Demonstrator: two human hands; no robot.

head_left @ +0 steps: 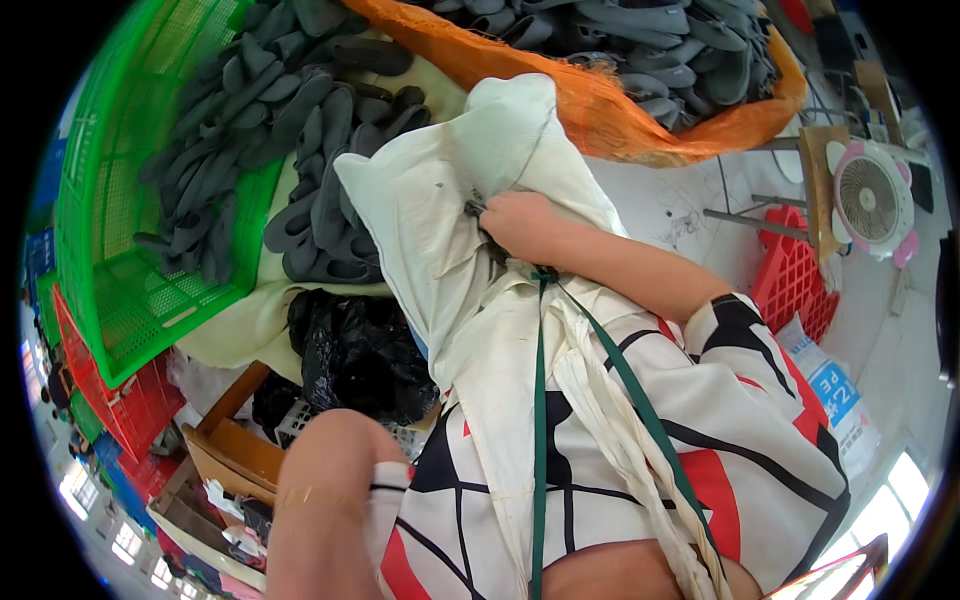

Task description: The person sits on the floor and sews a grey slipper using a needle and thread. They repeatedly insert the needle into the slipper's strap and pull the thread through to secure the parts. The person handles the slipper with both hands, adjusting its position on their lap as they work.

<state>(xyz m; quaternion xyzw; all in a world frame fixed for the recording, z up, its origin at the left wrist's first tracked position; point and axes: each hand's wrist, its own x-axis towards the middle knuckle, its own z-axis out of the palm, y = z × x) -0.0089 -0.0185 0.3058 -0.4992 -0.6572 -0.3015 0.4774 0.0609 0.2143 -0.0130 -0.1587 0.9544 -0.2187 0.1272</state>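
Observation:
Over my lap spreads a white cloth apron, creased and lightly stained, with dark green and white ties. My right hand rests on it, fingers curled inward around a small dark grey bit; what kind of thing this is, I cannot make out. My left arm is bent at the left, a thin gold band on it, and its hand lies outside the picture. Past the apron, dark grey slip-on shoes lie heaped on pale cloth beside and inside a green crate.
An orange sack at the far side holds many grey shoes. Black plastic bags and a wooden box sit at the left. Rightward are a red plastic crate, a pink-and-white fan and a white bag with blue print.

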